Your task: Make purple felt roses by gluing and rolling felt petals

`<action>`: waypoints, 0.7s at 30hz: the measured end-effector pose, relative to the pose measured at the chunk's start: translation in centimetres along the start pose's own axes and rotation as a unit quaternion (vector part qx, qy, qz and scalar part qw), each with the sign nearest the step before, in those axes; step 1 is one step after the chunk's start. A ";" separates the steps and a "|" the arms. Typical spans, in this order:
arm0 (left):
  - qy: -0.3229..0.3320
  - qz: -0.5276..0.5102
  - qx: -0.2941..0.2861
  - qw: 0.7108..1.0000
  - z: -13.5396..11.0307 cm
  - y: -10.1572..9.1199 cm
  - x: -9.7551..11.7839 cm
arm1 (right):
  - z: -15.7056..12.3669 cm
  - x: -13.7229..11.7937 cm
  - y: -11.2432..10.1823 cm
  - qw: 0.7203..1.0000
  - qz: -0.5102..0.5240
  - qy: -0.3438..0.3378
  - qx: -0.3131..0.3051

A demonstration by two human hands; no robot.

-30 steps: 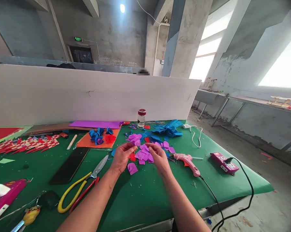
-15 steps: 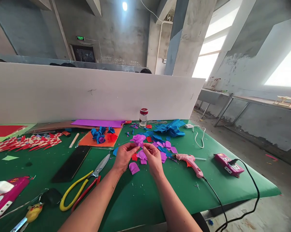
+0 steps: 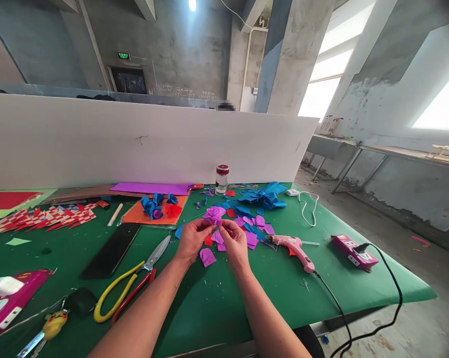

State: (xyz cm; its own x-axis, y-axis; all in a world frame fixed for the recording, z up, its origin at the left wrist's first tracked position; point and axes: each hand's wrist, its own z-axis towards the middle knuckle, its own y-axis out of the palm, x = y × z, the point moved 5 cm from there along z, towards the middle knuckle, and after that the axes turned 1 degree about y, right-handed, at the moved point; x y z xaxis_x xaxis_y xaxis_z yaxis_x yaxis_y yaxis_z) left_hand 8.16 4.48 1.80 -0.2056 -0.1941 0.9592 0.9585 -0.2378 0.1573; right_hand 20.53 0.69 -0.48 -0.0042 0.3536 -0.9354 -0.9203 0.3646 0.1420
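A purple paper flower (image 3: 214, 214) is held up over the middle of the green table. My left hand (image 3: 191, 242) pinches its base from the left, thumb and fingers together. From the other side my right hand (image 3: 234, 244) pinches the same base, the two thumbs almost meeting. Fingertips hide the lower part of the flower. Loose purple petals (image 3: 208, 257) lie below and behind the hands, mixed with red and blue scraps. Right of my right hand rests a pink glue gun (image 3: 293, 248). Scissors (image 3: 148, 266) with yellow and red handles lie half open beside my left forearm.
Blue paper pieces (image 3: 266, 195) are piled behind, near a red-capped glass jar (image 3: 222, 180). Blue flowers (image 3: 153, 205) sit on an orange sheet. A black phone (image 3: 111, 250) lies at left, a power strip (image 3: 354, 252) at right with its cord over the edge. A white partition (image 3: 142, 141) stands behind.
Both hands keep their pinch on the purple flower, with hardly any movement. The camera view has shifted very slightly.
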 end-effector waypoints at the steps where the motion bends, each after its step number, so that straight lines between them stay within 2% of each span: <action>1: -0.002 -0.001 0.003 1.000 0.0 -0.1 -0.1 | -0.1 -0.1 0.0 1.000 -0.005 -0.004 0.000; 6: 0.002 0.014 0.012 1.000 0.1 -0.3 -0.5 | -0.4 -0.8 0.0 0.998 -0.049 -0.037 0.008; 12: 0.014 0.045 0.038 0.998 0.4 -0.8 -1.3 | -1.2 -2.1 0.2 0.981 -0.143 -0.123 0.040; 18: 0.033 0.077 0.050 0.995 0.6 -1.2 -1.7 | -2.0 -2.7 0.8 0.942 -0.267 -0.199 0.053; 21: 0.046 0.094 0.058 0.993 0.5 -1.2 -1.5 | -2.5 -3.1 1.3 0.918 -0.328 -0.216 0.048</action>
State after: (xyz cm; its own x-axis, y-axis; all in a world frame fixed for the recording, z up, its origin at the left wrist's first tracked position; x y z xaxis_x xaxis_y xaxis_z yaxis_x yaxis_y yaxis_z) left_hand 7.43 5.55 0.34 -0.0327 -0.3112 0.9498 0.9969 -0.0788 0.0085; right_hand 18.42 -2.08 1.83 0.7139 0.3316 -0.6167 -0.6302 0.6883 -0.3594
